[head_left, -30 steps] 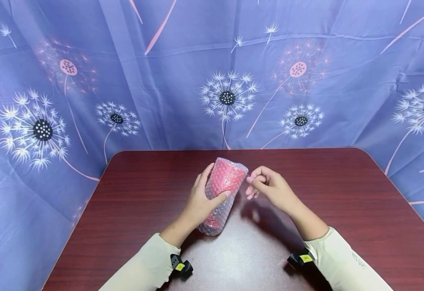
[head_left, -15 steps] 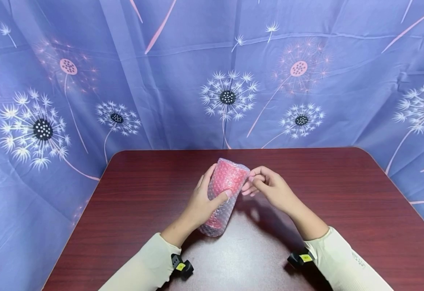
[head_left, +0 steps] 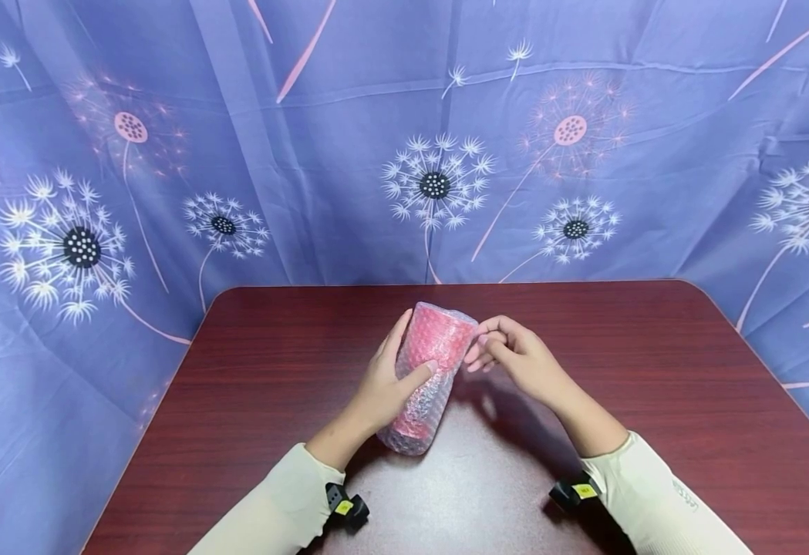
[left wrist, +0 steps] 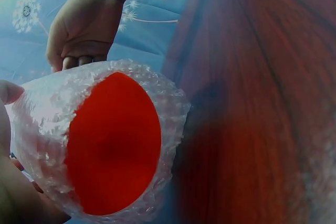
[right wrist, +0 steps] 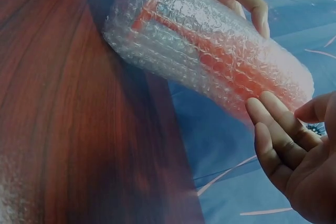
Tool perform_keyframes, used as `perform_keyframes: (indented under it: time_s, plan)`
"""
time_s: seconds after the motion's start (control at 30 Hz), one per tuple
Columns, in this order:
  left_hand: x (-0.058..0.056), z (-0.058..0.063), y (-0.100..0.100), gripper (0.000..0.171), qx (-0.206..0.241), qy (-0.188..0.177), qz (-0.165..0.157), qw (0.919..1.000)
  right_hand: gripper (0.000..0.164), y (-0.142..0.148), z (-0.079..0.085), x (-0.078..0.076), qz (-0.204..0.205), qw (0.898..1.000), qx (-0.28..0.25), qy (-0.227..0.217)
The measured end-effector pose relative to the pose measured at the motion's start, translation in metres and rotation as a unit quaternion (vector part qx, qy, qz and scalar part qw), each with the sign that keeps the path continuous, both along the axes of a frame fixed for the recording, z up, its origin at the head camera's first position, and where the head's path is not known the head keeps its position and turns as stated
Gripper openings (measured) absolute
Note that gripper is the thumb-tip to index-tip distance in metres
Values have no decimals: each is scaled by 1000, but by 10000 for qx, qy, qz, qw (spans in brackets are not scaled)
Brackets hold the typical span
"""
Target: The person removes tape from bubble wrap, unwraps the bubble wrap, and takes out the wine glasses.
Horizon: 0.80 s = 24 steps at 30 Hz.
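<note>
A cylinder wrapped in clear bubble wrap (head_left: pixel 439 335) is held tilted above the table, its upper end leaning right. Red shows through the wrap, and a smooth red round end (left wrist: pixel 115 145) faces the left wrist camera. What the wrapped thing is cannot be told. My left hand (head_left: pixel 381 389) grips its left side, thumb across the front; the other fingers are mostly behind it. My right hand (head_left: pixel 524 361) is at the upper right edge. Its loosely bent fingers (right wrist: pixel 283 140) touch or nearly touch the wrap, and no clear pinch shows.
The dark red wood-grain table (head_left: pixel 654 370) lies below the hands, with a bright glare at its front middle. Behind and beside it hangs a blue cloth (head_left: pixel 335 169) printed with dandelions. A small black camera (head_left: pixel 350 512) sits at each sleeve cuff.
My right hand's fingers have come in from slightly apart to the wrap's upper right edge. The cylinder has shifted and turned slightly in my left hand.
</note>
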<state>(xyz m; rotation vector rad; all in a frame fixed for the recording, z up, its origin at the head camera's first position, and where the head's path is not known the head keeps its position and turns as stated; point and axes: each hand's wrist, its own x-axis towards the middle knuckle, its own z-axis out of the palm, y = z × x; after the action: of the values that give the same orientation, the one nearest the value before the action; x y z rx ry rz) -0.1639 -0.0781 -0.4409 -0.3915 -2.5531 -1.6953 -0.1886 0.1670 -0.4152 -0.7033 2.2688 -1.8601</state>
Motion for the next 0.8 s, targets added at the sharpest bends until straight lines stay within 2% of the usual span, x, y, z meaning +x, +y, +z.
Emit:
perform_keyframes:
  time_s: [0.3,0.57,0.8]
  plan:
    - [0,-2,1,85,288,-91,89,9995,20,-1,3,1,47,9998,81,-172]
    - [0,-2,2,85,401,4,145,9991,20,1,2,0,-165,9981,459,-386]
    - [0,0,2,86,458,78,186,9987,19,-1,4,1,-280,9975,562,-334]
